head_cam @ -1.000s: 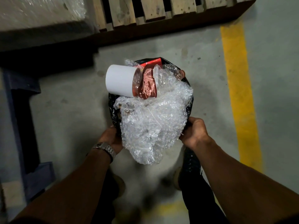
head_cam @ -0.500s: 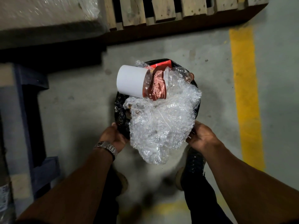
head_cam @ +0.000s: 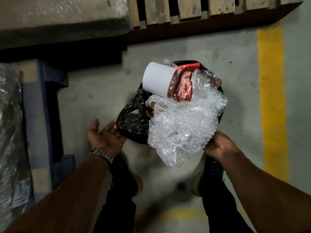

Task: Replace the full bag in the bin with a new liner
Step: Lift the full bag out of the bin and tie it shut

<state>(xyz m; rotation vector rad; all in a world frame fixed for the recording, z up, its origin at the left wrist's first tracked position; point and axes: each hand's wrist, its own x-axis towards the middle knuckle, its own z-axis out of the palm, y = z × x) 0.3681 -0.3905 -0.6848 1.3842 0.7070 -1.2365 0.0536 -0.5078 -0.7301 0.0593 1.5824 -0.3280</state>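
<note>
Both hands are working at the near rim of the black bag (head_cam: 133, 118), which is sitting on the concrete floor (head_cam: 94, 98) between the person's feet and the wooden pallet (head_cam: 168, 12); the bin itself is hidden under the plastic. The step in hand seems to be freeing the full bag's edge so it can be gathered and lifted out. The left hand (head_cam: 105, 135) is lying palm up with fingers spread wide, its fingertips just touching the loosened black plastic without clamping it. The right hand (head_cam: 218, 145) is curling at the opposite edge, partly behind the bubble wrap (head_cam: 181, 125); whether it is pinching the bag or the wrap, I cannot tell. Bubble wrap, a white cup (head_cam: 157, 79) and a red wrapper (head_cam: 182, 88) are overflowing the top. Next, I judge, both hands need a firm grip on the rim, drawing it inward over the spilling rubbish before lifting.
</note>
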